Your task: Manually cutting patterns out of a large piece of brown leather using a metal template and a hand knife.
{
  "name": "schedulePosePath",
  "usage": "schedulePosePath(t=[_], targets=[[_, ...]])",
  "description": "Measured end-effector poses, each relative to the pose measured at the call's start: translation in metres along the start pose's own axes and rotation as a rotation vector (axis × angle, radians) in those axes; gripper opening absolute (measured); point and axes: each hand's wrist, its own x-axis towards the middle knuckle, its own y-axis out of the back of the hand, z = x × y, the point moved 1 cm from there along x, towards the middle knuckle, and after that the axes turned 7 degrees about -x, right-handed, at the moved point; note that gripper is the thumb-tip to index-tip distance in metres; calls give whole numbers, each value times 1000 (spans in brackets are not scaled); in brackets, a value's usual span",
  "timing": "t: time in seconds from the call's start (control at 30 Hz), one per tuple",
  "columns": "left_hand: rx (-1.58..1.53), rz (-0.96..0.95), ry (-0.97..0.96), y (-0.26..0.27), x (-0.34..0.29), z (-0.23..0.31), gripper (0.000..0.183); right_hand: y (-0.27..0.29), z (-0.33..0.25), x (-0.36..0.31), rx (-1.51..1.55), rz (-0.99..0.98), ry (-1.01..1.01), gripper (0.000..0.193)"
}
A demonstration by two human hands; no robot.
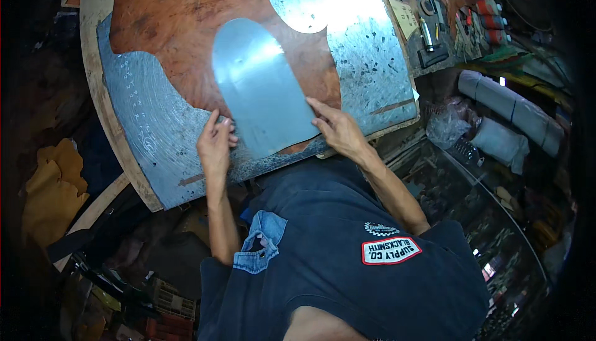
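A smooth grey sheet (261,105) with a rounded far end and a straighter near edge lies on a large piece of brown leather (180,24). My right hand (340,131) grips the sheet's right edge near its lower corner, with thumb and fingers at the rim. Just left of the sheet, my left hand (215,145) is held with its fingers curled in. Whether something small sits between those fingertips I cannot make out. Under the leather, a worn grey metal work surface (149,105) shows at the left, the right and along the near edge.
A wooden rim (99,86) borders the bench on the left. At the back right lie a silver-handled tool (426,34), other hand tools and red bottles (489,20). Wrapped white rolls (509,108) lie right of the bench, and tan leather (59,183) hangs at the left.
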Motion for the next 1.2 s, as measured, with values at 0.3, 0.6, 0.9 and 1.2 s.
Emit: schedulePosePath(t=[0.3,0.6,0.9,1.2], targets=[[780,-49,-574,12,-34,2,55,-8,-15,5,210,-18,-68,38],[1144,-405,-726,-20,-20,-7,89,22,21,1,113,110,-252,35],[1127,-415,-771,-15,-7,-6,93,13,13,3,-299,212,-117,33],[1088,-456,-809,-12,-1,3,87,11,5,-1,-402,226,-148,34]])
